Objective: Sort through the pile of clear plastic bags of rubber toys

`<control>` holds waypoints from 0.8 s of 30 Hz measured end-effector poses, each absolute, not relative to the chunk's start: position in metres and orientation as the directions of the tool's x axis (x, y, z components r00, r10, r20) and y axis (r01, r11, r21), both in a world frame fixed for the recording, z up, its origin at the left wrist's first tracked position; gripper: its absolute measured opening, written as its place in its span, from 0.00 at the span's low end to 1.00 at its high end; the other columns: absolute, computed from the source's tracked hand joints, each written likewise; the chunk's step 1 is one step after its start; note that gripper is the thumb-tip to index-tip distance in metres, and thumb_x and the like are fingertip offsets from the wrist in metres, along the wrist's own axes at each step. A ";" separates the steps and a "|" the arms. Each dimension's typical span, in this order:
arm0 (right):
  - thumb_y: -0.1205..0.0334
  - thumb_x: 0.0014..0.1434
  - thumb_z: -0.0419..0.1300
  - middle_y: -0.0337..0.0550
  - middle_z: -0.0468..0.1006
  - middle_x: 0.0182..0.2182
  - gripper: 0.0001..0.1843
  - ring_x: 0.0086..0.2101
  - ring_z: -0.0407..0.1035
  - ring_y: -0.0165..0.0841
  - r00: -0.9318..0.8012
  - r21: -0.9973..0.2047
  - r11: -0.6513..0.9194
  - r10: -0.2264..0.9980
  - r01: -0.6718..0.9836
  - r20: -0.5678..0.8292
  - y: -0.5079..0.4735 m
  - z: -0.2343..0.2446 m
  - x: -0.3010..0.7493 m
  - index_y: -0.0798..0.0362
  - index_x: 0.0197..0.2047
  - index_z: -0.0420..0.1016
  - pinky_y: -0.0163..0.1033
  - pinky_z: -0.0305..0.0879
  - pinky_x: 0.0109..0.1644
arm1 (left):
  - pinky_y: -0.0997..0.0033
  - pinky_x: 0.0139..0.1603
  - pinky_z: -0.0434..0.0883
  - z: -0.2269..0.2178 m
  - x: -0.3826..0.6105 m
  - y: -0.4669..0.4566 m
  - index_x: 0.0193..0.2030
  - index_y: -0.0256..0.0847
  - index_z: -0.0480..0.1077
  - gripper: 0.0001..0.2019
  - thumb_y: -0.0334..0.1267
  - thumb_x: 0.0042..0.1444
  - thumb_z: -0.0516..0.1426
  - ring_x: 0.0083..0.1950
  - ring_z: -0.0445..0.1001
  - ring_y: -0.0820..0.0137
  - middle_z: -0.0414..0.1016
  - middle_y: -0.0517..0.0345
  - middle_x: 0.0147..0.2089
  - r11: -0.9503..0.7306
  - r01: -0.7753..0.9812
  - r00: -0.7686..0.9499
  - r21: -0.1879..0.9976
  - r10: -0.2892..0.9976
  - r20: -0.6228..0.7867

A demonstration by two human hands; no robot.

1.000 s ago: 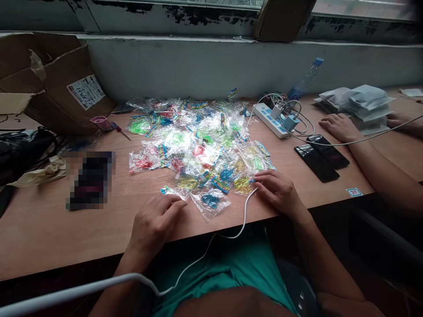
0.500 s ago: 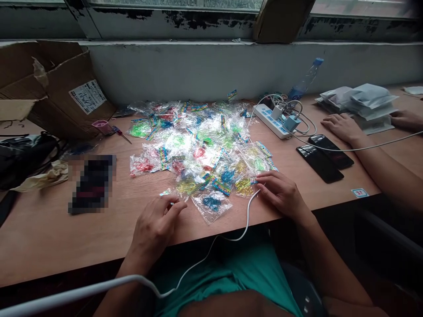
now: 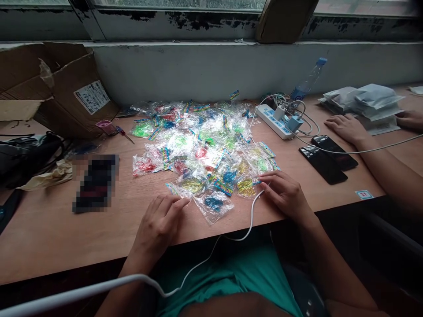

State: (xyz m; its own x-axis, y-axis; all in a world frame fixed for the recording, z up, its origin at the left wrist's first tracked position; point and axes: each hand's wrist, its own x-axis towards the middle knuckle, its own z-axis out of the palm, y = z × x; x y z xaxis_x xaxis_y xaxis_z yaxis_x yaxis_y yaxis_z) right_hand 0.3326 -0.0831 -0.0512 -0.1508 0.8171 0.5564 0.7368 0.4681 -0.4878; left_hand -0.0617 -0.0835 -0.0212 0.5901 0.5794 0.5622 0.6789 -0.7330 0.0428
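Observation:
Clear plastic bags of small coloured items [image 3: 205, 145], red, green, blue and yellow with printed labels, lie in a spread pile. My left hand [image 3: 161, 220] rests palm down on the table, loosely extended, its fingertips close to a bag with a yellow item [image 3: 193, 185]. Just right of that hand lies a bag with a dark blue item [image 3: 214, 203]. My right hand [image 3: 287, 193] rests at the pile's right edge, thumb and fingers apart. Its fingertips are beside another bag with a yellow item [image 3: 245, 186]. A white cable [image 3: 253, 213] runs by its thumb.
A power strip [image 3: 274, 121] with chargers and a bottle [image 3: 309, 81] stand behind. Two phones [image 3: 324, 165] lie right, near another person's arm [image 3: 380, 154] and white packets [image 3: 376, 101]. Left are a cardboard box [image 3: 72, 92], a screwdriver [image 3: 124, 134] and a blurred-out dark object [image 3: 97, 182].
The view has shifted slightly, moving the scene a little to the right. My left hand's fingers have flattened somewhat; my right hand stays by the same bags.

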 end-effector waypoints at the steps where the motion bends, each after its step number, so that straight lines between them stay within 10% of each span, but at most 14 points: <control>1: 0.60 0.70 0.62 0.49 0.84 0.46 0.07 0.48 0.80 0.44 -0.149 -0.487 0.467 0.817 0.738 0.557 -0.083 -0.051 0.333 0.46 0.49 0.80 0.55 0.78 0.56 | 0.62 0.51 0.72 -0.021 -0.062 -0.083 0.59 0.40 0.68 0.19 0.20 0.65 0.57 0.48 0.74 0.62 0.76 0.50 0.49 -0.734 0.677 0.591 0.049 0.582 0.558; 24: 0.59 0.70 0.63 0.49 0.84 0.46 0.06 0.48 0.80 0.45 -0.153 -0.461 0.460 0.814 0.759 0.561 -0.083 -0.052 0.332 0.46 0.48 0.81 0.57 0.78 0.55 | 0.65 0.41 0.67 -0.016 -0.063 -0.084 0.40 0.42 0.73 0.07 0.27 0.69 0.57 0.37 0.70 0.66 0.73 0.58 0.32 -0.731 0.681 0.613 -0.043 0.538 0.578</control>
